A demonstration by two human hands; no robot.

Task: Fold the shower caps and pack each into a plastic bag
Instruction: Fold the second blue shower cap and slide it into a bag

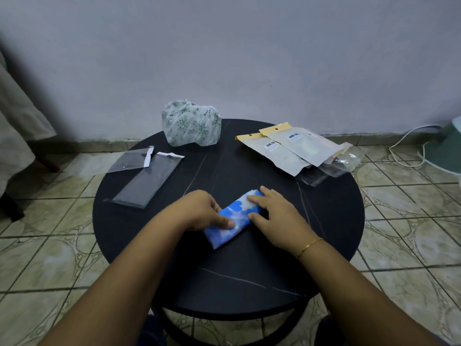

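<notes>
Blue-and-white shower cap [233,218] sits mid-table, folded into a narrow strip, so I'd say folding's nearly done. Left hand [199,211] pins it with thumb and curled fingers, right hand [274,211] presses flat-fingered. Next up, probably grabbing an empty plastic bag [147,181] at the left. Left fingertips are hidden underneath.

Round black table [249,283] on patterned beige floor tiles [399,233]; plain grey wall [224,58] behind, white cable [409,143] at right, dim light.

Round black table [139,245] (caps [190,126], perhaps four bags [147,181])
</notes>
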